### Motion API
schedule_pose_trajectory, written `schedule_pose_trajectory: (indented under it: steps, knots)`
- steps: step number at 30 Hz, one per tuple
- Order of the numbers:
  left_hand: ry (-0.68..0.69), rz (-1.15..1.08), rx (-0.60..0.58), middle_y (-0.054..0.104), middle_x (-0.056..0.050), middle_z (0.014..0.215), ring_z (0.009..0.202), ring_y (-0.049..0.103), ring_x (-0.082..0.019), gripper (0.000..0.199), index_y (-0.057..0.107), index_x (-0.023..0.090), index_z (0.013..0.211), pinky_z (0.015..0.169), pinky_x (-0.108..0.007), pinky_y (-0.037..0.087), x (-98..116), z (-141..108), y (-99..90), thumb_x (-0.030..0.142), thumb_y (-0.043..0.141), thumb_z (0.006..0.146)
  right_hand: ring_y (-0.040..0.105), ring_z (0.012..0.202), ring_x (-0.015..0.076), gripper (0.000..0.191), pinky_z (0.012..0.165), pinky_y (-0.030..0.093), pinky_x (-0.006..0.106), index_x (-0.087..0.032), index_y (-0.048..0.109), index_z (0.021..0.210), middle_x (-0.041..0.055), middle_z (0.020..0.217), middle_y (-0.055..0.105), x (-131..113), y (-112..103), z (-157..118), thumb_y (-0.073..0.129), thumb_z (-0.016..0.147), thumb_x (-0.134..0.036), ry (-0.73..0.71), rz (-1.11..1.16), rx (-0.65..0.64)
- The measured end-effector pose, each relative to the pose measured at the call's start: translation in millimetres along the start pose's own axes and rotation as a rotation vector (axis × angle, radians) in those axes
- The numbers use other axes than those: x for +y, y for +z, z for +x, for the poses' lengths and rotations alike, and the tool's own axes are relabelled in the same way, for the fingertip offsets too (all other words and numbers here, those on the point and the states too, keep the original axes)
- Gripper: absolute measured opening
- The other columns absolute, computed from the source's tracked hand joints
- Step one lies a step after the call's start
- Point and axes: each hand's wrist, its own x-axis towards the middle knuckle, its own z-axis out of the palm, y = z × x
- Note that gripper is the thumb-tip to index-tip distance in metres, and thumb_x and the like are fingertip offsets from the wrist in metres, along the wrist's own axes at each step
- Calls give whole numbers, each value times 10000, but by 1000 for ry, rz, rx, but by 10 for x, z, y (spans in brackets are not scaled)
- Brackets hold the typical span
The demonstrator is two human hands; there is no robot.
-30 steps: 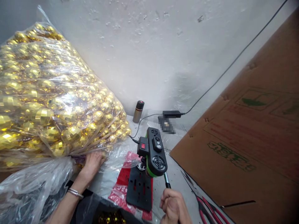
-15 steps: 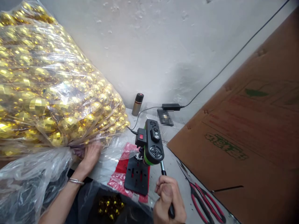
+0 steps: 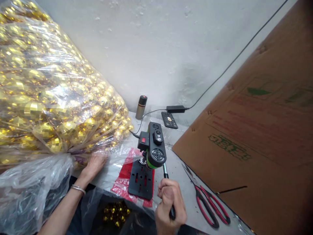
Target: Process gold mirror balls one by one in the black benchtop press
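Observation:
My right hand (image 3: 169, 204) is closed around the black-gripped lever (image 3: 172, 212) of a small bench drill press (image 3: 156, 143). The machine has a black top housing with round vents, a red switch at its side and a slotted black base plate (image 3: 140, 181). A red plastic sheet (image 3: 121, 179) lies beneath that base. On the left, my left hand (image 3: 95, 163) reaches in at the lower edge of a large clear plastic bag (image 3: 73, 94) full of shiny gold faceted balls. Plastic and balls hide its fingers.
Red-and-black-handled scissors (image 3: 207, 199) lie right of the lever, beside a big cardboard box (image 3: 244, 137). Behind the machine are a spray can (image 3: 141, 107), a phone (image 3: 169, 120) and a power adapter (image 3: 175, 109) against the wall. More gold balls (image 3: 116, 213) sit below the table edge.
The whole view has shifted slightly, so things appear a little further left. My right hand stays on the lever and my left hand remains at the bag's edge.

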Motion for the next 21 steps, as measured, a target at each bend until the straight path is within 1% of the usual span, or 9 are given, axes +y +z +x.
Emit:
schedule_pose_trajectory:
  steps: [2, 4, 7, 9, 11, 14, 17, 19, 21]
  knots:
    - [-6, -40, 21, 792, -191, 1153, 1117, 750, -336, 359, 709, 121, 1238, 1002, -438, 568, -25, 35, 43, 146, 476, 966, 506, 613, 90, 310, 554, 394, 218, -219, 489, 757, -34, 706, 523, 5, 7, -7, 459, 1049, -118, -2, 4, 13]
    - [-11, -78, 41, 802, -173, 1126, 1092, 754, -338, 362, 690, 123, 1266, 985, -435, 573, -30, 83, 89, 247, 511, 976, 511, 614, 92, 310, 553, 396, 220, -221, 485, 756, -32, 705, 524, 3, 10, -8, 464, 1044, -108, -8, 8, 15]
    - [2, -134, 46, 816, -115, 1085, 1030, 765, -316, 375, 697, 182, 1252, 932, -390, 585, 11, 122, 144, 381, 563, 964, 525, 623, 95, 314, 559, 410, 221, -223, 477, 750, -32, 700, 513, -2, 11, 3, 472, 1029, -80, -21, 10, 6]
    - [26, -168, 34, 821, -82, 1060, 986, 771, -297, 352, 718, 225, 1210, 897, -359, 588, 69, 102, 171, 428, 580, 958, 533, 628, 100, 309, 563, 420, 222, -224, 483, 756, -35, 687, 496, 3, 11, 10, 469, 1022, -68, -41, 18, 10]
    - [73, -206, 18, 821, -73, 1050, 1008, 768, -298, 315, 730, 245, 1183, 923, -363, 578, 150, 54, 199, 409, 574, 964, 538, 629, 104, 307, 565, 427, 226, -225, 492, 760, -35, 680, 488, 17, 13, 14, 463, 1018, -59, -61, 26, 15]
    - [163, -255, -10, 810, -109, 1095, 1123, 736, -332, 321, 722, 226, 1223, 1010, -421, 547, 302, -32, 260, 323, 597, 944, 537, 620, 109, 306, 566, 435, 236, -225, 502, 762, -32, 683, 494, 39, 17, 14, 463, 1010, -50, -76, 32, 10]
    - [252, -306, -1, 742, -151, 1332, 1252, 671, -355, 475, 657, 224, 1364, 1101, -492, 497, 462, -82, 348, 286, 672, 893, 536, 618, 108, 300, 568, 441, 234, -223, 505, 766, -32, 688, 503, 46, 16, 14, 464, 1007, -49, -73, 31, 2]
    - [283, -417, 24, 686, -156, 1437, 1292, 637, -367, 540, 627, 237, 1406, 1140, -551, 456, 550, -88, 408, 289, 700, 873, 538, 621, 106, 301, 570, 445, 229, -222, 499, 764, -33, 688, 510, 43, 14, 16, 459, 1011, -55, -73, 36, 2]
    - [265, -548, 38, 713, -163, 1382, 1258, 645, -377, 486, 661, 224, 1344, 1127, -577, 458, 615, -85, 456, 318, 709, 869, 536, 613, 105, 304, 565, 443, 229, -221, 494, 759, -31, 688, 519, 36, 13, 23, 456, 1013, -59, -73, 36, 2]
